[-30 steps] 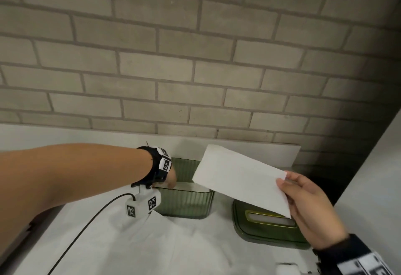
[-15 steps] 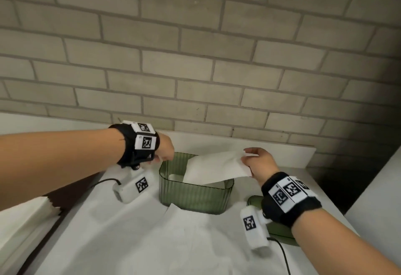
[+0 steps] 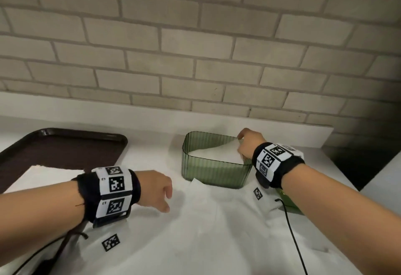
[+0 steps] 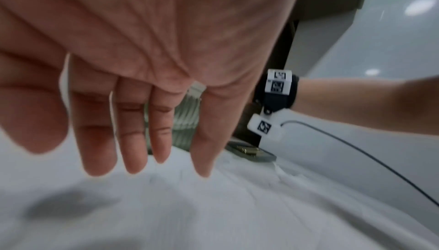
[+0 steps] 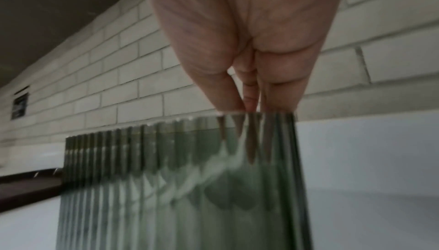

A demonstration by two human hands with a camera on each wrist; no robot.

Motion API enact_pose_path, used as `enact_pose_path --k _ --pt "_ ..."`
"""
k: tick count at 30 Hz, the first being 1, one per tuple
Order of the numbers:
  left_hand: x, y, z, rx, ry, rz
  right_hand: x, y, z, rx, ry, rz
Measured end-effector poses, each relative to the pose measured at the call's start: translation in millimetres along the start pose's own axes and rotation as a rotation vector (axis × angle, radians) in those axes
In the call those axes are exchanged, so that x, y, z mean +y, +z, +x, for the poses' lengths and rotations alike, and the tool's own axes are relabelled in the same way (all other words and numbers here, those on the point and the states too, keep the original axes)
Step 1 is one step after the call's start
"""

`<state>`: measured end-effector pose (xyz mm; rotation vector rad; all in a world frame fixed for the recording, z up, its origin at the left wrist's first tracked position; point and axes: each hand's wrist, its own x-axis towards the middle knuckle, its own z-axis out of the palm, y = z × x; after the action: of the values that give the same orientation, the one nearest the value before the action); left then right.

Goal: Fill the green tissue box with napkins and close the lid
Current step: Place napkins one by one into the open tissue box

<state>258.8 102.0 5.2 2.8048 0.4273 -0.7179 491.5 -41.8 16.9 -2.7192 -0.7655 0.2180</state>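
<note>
The green ribbed tissue box [image 3: 213, 173] stands open on the white counter, also seen close up [image 5: 166, 179]. A white napkin [image 3: 217, 154] lies slanted inside it, its right end raised. My right hand [image 3: 246, 146] is at the box's right end, thumb and fingers [image 5: 249, 104] reaching past the rim and pinching that raised end. My left hand [image 3: 160, 192] hovers left of the box over loose napkins [image 3: 217, 220], its fingers [image 4: 137, 150] straight and holding nothing. The green lid [image 3: 289, 202] lies right of the box, mostly hidden under my right forearm.
A dark brown tray [image 3: 54, 151] sits at the left with white napkins [image 3: 43, 177] on its near part. A brick wall runs close behind the box. A black cable [image 3: 293, 237] trails from my right wrist across the counter.
My right hand carried the napkin from mid-air down into the box. My left hand left the box's left end and came back toward me over the loose napkins.
</note>
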Motion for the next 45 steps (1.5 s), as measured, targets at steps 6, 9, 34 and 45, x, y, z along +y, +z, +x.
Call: enact_pose_path --k 6,9,34,45 --pt "-13 22 -4 -0.043 0.075 -0.02 -14 -12 -43 0.116 -0.205 -0.219" --pt "-18 24 -7 -0.046 0.154 -0.041 -20 -10 -75 0.105 -0.381 -0.162" --pt "-29 22 -18 0.005 0.286 -0.049 -44 61 -176 -0.615 -0.482 -0.094" --pt "-47 2 -35 0.176 0.293 0.057 -9 -10 -148 -0.504 -0.322 0.211"
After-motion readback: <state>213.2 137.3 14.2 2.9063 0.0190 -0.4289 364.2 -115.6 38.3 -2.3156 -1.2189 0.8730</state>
